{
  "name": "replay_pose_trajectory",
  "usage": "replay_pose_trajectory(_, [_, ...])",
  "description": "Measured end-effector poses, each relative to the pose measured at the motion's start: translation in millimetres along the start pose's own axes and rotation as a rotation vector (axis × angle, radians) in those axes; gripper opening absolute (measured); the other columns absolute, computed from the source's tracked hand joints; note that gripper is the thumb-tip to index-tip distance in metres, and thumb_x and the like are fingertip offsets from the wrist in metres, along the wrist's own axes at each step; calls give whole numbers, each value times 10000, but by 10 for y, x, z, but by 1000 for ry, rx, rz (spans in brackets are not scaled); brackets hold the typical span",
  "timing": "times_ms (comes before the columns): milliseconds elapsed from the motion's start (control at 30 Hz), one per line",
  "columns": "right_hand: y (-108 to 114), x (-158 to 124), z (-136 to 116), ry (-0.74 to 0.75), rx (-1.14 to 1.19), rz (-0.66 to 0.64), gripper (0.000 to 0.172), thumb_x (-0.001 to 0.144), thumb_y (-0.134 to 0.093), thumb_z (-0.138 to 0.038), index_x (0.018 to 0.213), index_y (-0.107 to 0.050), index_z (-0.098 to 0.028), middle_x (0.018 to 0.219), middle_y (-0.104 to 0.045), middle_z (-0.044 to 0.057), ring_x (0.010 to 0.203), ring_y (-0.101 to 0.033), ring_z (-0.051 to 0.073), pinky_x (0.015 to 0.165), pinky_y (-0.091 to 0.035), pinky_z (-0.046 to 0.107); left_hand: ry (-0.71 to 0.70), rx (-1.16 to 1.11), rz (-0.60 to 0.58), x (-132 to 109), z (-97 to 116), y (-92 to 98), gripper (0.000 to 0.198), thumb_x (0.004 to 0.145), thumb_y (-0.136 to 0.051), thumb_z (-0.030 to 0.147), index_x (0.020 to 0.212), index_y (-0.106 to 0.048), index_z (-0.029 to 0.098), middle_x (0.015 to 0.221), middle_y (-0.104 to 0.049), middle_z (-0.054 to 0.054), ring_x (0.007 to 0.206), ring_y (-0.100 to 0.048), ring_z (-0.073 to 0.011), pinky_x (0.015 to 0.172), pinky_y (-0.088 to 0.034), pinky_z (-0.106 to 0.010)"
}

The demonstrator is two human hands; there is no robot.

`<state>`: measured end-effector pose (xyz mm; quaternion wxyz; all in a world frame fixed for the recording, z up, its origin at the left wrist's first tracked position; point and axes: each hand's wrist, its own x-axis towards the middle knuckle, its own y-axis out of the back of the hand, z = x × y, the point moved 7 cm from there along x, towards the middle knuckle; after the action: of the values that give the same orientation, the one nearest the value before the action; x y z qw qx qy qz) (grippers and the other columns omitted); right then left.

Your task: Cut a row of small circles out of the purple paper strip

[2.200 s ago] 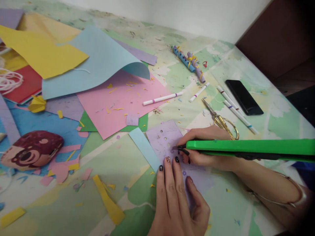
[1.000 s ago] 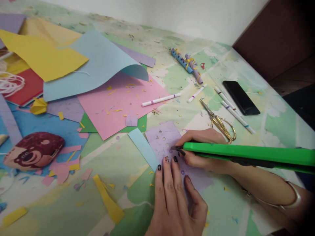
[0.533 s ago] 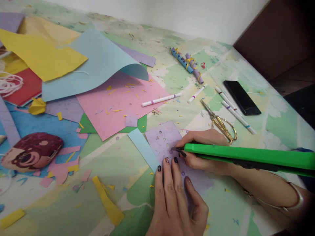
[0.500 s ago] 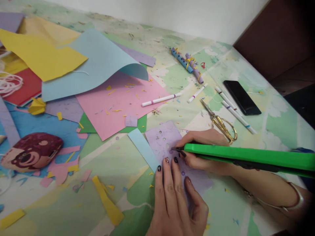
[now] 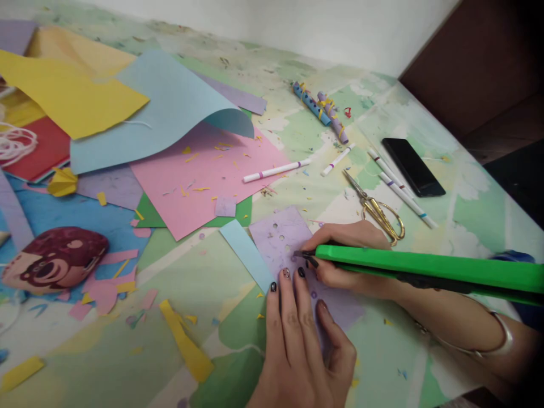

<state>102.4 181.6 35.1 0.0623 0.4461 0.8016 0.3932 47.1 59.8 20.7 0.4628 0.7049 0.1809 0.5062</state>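
Note:
In the head view, a purple sheet of paper (image 5: 272,218) with a row of small round holes and purple circle marks lies on the table. My left hand (image 5: 297,340) rests flat on its lower part, fingers stretched and holding nothing. From the right, my right hand (image 5: 352,255) grips what looks like a long green utility knife (image 5: 425,265); its dark tip touches the sheet near the holes. A light blue paper strip (image 5: 246,255) lies against the sheet's left side. Gold-handled scissors (image 5: 374,209) lie just beyond my right hand.
White markers (image 5: 276,171) and a black phone (image 5: 413,166) lie farther back. Two decorated paper rolls (image 5: 312,105) are near the wall. Pink paper (image 5: 204,175), curled blue paper (image 5: 161,107) and a bear-print case (image 5: 55,260) are leftward. Paper scraps litter the patterned tablecloth.
The whole view has shifted slightly. My left hand stays flat on the purple sheet, and the green knife's tip remains by the holes with hardly any movement.

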Motion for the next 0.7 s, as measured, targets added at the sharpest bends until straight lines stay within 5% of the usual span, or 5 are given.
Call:
replay_pose_trajectory(333, [-24, -23, 10, 11, -58, -1, 202, 656, -570, -66, 791, -652, -191, 641, -687, -37, 502, -585, 65, 507, -447, 160, -3, 44, -36, -3, 7, -1, 149, 796, -661, 149, 890, -573, 73, 988, -697, -256, 1075, -582, -440, 838, -547, -527])
replay_pose_trajectory(700, [-12, -23, -13, -10, 4, -23, 268, 691, -553, -58, 887, -684, -185, 738, -718, -13, 604, -644, 80, 591, -492, 163, -271, 28, -274, 63, -177, 57, 287, 859, -517, 255, 1078, -626, 105, 1127, -672, -200, 1081, -624, -360, 846, -499, -440])
